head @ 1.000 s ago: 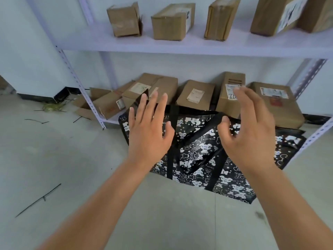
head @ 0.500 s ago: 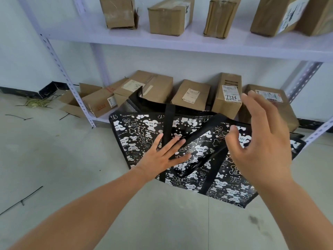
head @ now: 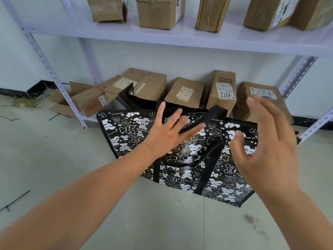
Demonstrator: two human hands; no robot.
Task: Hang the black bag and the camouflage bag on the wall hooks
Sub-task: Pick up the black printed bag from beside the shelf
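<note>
Black bag (head: pixel 126 134) against shelf (head: pixel 180 38); left hand (head: pixel 167 130) perhaps touching it.

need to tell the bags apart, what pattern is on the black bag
White cartoon bears, stars and small lettering on the black bag, with plain black straps; head view.

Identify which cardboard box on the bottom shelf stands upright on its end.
The tall narrow box, second from the right, with the label handwritten "7781"; the neighbouring boxes lie flat or lean back.
</note>
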